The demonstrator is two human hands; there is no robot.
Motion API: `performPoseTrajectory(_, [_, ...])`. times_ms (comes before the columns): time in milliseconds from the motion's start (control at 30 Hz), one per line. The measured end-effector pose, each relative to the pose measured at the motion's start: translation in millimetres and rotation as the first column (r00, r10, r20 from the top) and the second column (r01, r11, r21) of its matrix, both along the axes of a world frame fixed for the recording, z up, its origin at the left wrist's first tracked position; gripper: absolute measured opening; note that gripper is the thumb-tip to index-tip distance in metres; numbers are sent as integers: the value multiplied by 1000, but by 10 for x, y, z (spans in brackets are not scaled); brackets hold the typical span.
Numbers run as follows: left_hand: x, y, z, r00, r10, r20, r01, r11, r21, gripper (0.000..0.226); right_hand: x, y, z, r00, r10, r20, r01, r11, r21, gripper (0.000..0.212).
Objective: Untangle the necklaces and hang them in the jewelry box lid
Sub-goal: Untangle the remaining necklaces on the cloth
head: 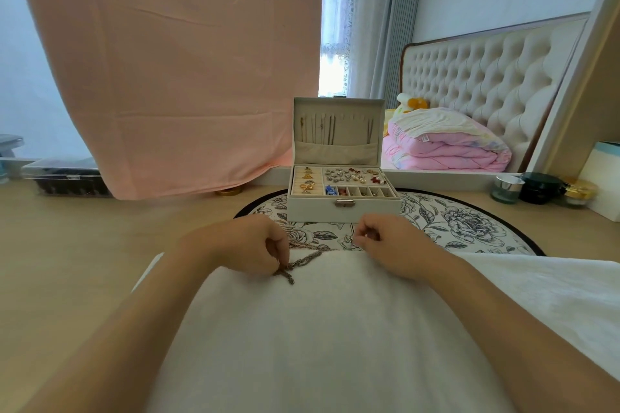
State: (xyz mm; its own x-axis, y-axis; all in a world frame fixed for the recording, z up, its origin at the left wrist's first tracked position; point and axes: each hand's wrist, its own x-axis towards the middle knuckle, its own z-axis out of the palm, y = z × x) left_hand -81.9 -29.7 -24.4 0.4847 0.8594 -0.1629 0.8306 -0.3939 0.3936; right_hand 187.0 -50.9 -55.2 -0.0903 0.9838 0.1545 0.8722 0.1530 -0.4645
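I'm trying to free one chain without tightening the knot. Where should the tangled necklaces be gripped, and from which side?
Judging by the pose, grip the loose strands running up-right from the crossed knot of the tangled necklaces, coming from above on the right. The left hand already pins the knot on the white towel; the right hand sits nearest those strands.

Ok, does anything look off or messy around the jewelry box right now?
Only the chains: a tangled bunch lies across the white towel's edge, pinched by the left hand; the right hand pinches something small. The jewelry box sits square, lid upright, nothing spilled.
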Motion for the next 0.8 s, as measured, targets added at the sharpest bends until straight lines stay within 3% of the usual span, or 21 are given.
performPoseTrajectory(67, [-26, -12, 11, 999, -25, -35, 23, 997, -80, 22, -3, -40, 43, 953, -32, 302, 32, 999, 3, 11])
performPoseTrajectory(167, [5, -22, 12, 998, -14, -60, 10, 998, -68, 22, -121, -74, 57, 929, 32, 368, -73, 992, 100, 24])
performPoseTrajectory(267, [52, -28, -8, 995, 8, -100, -7, 1000, 16, 30, -338, -88, -3, 962, 183, 204, -217, 963, 158, 33])
performPoseTrajectory(367, [92, -21, -65, 997, -22, -80, 25, 999, 28, 15, -467, -47, -88, 954, 257, 157, -276, 954, 118, 37])
performPoseTrajectory(467, [101, 3, -90, 999, -28, 16, 28, 999, 21, 7, -500, 0, -131, 933, 306, 191, -327, 941, 88, 34])
performPoseTrajectory(533, [109, 36, -104, 986, -16, 167, 19, 1000, -14, 8, -517, 18, -150, 926, 339, 163, -356, 931, 86, 24])
performPoseTrajectory(667, [122, 52, -107, 873, 82, 481, 19, 979, -202, 15, -449, 63, -139, 959, 240, -149, -226, 969, 101, 11])
performPoseTrajectory(800, [94, 57, -80, 848, 122, 516, -3, 974, -226, 22, -268, 111, -128, 956, 167, -242, -149, 985, 88, 17])
